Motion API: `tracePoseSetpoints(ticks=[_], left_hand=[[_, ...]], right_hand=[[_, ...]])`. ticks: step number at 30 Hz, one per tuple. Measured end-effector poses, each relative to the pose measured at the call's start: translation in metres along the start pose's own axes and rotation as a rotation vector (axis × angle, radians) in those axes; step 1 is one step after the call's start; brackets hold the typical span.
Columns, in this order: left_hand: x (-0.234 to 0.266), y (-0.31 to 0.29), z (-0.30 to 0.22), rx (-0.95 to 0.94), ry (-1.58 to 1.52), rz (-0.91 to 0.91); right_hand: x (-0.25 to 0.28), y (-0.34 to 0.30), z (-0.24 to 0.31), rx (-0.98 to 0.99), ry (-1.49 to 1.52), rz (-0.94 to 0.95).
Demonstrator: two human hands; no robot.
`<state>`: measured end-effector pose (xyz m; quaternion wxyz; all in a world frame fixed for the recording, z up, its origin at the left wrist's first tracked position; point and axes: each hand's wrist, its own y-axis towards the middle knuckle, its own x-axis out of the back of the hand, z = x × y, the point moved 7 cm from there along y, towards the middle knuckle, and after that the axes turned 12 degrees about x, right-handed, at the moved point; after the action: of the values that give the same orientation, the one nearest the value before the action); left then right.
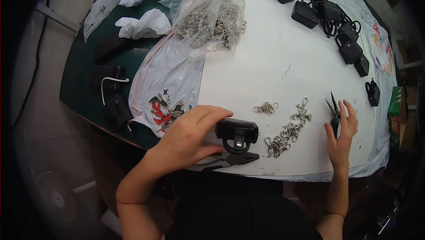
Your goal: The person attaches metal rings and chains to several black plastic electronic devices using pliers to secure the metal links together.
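My left hand (188,131) closes round the left end of a small black handbag (237,130), its flap strap and round metal stud facing up. Below the bag lie grey-and-black combination pliers (239,158), their jaws pointing right. My right hand (343,134) is at the right, thumb and fingers spread around black needle-nose pliers (335,125) whose jaws stand apart. Between the hands lies a string of silver swivel clasps and rings (287,134). A small heap of silver rings (266,107) sits just above it.
A clear plastic bag (208,19) full of metal chains stands at the far left. Several black mini bags (305,12) line the far right edge. Red and black charms (164,111) lie on white plastic, left. Crumpled white bags (146,24) and a black case (117,109) rest on green.
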<state>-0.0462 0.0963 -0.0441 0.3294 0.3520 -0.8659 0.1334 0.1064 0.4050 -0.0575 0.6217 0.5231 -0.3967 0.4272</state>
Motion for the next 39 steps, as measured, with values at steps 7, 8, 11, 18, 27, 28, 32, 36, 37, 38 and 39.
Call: tracePoseSetpoints(ticks=[7, 8, 11, 18, 27, 28, 32, 36, 37, 38, 39], left_hand=[[0.078, -0.031, 0.067, 0.326, 0.165, -0.247], [0.082, -0.031, 0.071, 0.324, 0.256, -0.293], [0.078, -0.033, 0.080, 0.313, 0.364, -0.322], [0.079, -0.029, 0.102, 0.446, 0.227, -0.135], [0.081, -0.021, 0.086, 0.404, -0.330, -0.107], [0.078, -0.019, 0.081, 0.408, -0.525, -0.101], [0.067, -0.013, 0.057, 0.396, -0.955, -0.052], [0.059, -0.005, 0.040, 0.362, -1.036, -0.007], [0.057, -0.003, 0.036, 0.355, -1.060, 0.003], [0.055, -0.002, 0.033, 0.349, -1.084, 0.012], [0.053, 0.000, 0.029, 0.339, -1.108, 0.025]], right_hand=[[-0.053, 0.100, 0.084, 0.497, 0.598, 0.196], [-0.059, 0.105, 0.088, 0.539, 0.624, 0.255], [-0.064, 0.112, 0.089, 0.545, 0.662, 0.322], [-0.070, 0.108, 0.087, 0.371, 0.692, 0.316], [-0.058, 0.112, 0.092, 0.210, 0.960, 0.186], [-0.057, 0.112, 0.095, 0.195, 1.040, 0.219], [-0.051, 0.113, 0.114, 0.058, 1.306, 0.314], [-0.039, 0.117, 0.134, 0.041, 1.416, 0.322], [-0.036, 0.118, 0.137, 0.074, 1.391, 0.330], [-0.033, 0.121, 0.140, 0.107, 1.366, 0.338], [-0.028, 0.123, 0.143, 0.138, 1.337, 0.342]])
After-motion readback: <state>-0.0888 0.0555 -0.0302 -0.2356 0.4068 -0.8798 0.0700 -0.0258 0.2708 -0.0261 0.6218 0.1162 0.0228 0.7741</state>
